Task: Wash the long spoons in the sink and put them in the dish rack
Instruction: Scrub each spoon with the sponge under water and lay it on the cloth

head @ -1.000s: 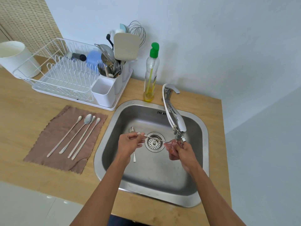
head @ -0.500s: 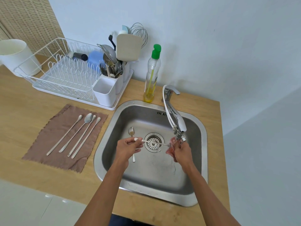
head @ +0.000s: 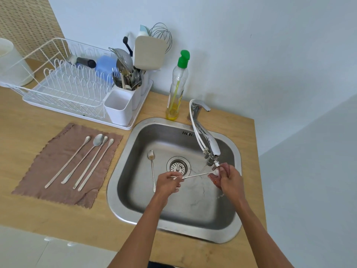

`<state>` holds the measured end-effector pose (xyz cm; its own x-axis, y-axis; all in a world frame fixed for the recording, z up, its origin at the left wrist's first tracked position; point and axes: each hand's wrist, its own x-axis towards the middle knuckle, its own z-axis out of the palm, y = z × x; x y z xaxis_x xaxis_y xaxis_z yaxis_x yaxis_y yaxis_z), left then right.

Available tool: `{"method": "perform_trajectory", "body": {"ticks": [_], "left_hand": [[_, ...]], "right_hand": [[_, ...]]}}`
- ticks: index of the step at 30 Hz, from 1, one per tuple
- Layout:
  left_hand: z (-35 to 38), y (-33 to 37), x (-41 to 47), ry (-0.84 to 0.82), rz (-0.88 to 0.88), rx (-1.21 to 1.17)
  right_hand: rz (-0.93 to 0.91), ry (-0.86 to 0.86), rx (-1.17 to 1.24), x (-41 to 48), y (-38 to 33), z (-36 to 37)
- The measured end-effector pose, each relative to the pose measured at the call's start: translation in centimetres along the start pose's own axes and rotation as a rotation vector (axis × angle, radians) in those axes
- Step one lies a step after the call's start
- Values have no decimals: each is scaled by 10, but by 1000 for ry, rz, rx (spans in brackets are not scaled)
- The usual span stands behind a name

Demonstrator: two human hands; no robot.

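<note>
Over the sink (head: 123, 200), the left hand (head: 167, 182) pinches a long spoon (head: 196, 175) while the right hand (head: 229, 179) grips a red scrubber (head: 216, 178) at its bowl.

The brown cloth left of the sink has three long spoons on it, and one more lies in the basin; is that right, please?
Not quite: the head view shows four long spoons on the brown cloth, not three. One more spoon does lie in the sink basin.
</note>
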<state>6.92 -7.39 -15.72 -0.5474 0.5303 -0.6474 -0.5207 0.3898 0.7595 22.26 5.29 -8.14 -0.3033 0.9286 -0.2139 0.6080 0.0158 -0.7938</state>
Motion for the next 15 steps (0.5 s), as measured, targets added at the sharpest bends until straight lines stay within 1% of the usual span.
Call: {"method": "perform_trajectory", "body": {"ticks": [2, 6, 9, 12, 15], "left_hand": [[17, -5, 6, -35, 83, 141], [48, 2, 14, -67, 350, 539], [68, 8, 20, -106, 499, 790], [80, 16, 20, -149, 617, 1045], [74, 20, 16, -212, 695, 1116]], "right_hand": [[-11, 62, 11, 0, 1, -10], [2, 208, -19, 3, 0, -29], [11, 279, -27, 3, 1, -40], [41, 301, -13, 3, 9, -47], [111, 275, 22, 4, 19, -48]]}}
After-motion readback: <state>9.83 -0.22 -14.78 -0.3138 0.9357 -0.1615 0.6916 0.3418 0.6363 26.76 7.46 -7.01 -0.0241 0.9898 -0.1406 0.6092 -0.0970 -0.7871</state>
